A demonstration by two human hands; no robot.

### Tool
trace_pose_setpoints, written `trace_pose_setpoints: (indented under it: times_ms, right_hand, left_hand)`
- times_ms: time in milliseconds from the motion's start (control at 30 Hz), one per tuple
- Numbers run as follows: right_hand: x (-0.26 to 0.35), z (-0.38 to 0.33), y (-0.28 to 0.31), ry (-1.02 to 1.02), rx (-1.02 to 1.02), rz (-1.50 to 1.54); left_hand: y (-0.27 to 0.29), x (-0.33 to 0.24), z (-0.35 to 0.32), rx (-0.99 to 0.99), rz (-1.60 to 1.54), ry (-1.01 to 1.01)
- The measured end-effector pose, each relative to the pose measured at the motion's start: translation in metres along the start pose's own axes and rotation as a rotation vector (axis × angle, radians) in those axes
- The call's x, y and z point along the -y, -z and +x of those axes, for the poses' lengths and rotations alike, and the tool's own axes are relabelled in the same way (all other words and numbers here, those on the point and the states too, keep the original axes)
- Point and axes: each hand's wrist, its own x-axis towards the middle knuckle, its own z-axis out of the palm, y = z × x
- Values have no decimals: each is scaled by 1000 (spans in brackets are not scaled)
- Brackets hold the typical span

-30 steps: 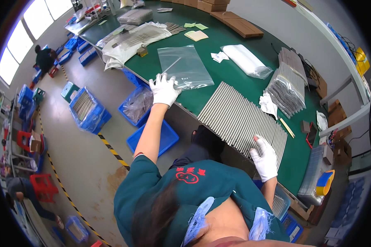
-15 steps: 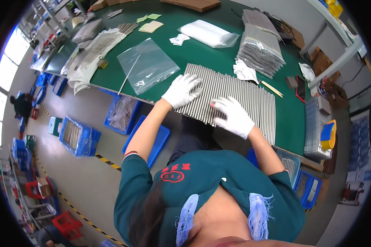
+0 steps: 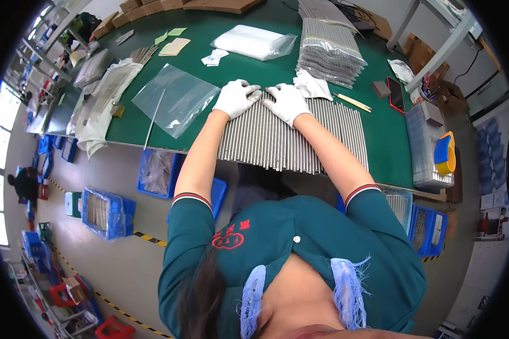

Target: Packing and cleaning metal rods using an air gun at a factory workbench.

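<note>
- Rods (image 3: 283, 141), slim, straight, silver-grey and metallic-looking, are lying side by side in one broad flat row on the green-topped bench (image 3: 387, 150), right in front of the person.
- White-gloved left hand (image 3: 236, 100) is resting at the row's far left corner, its fingers half curled; white-gloved right hand (image 3: 287, 104) is resting just beside it, similarly bent, over the far ends. I cannot tell whether either is gripping a rod.
- Handling, as a judgement: each rod is probably feeling stiff and light alone, the whole row weighing much more; smooth round sides are likely rolling and slipping against fabric gloves. Squeezing a batch from both outer sides, near the ends, is looking surest.
- Near ends are reaching the bench's front edge and seemingly poking slightly past it, so knocking them is a risk.
- Leftward, a flat transparent plastic bag (image 3: 178, 99) is lying close to the left hand; beyond the right hand, a crumpled white cloth (image 3: 312, 86) is crowding the far edge.
- Rightward, green surface is showing between the row and some stacked clear plastic trays (image 3: 424, 144), giving sideways room.
</note>
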Motion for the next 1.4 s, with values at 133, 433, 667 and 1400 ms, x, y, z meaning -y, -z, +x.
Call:
trace_pose_setpoints:
  times_ms: [133,433,667,1400]
  right_hand:
    - [-2,0,-5,-6,24,-24]
    - [23,-37,6,-12,11,-29]
    - [11,-90,52,209,197,27]
    - [38,-152,45,331,76,76]
  left_hand:
    - [1,-7,-4,-22,36,-11]
    - [11,-30,-42,-78,67,-52]
    - [39,-19,-107,-101,-30,-224]
    - [22,-131,-104,-367,-532,-679]
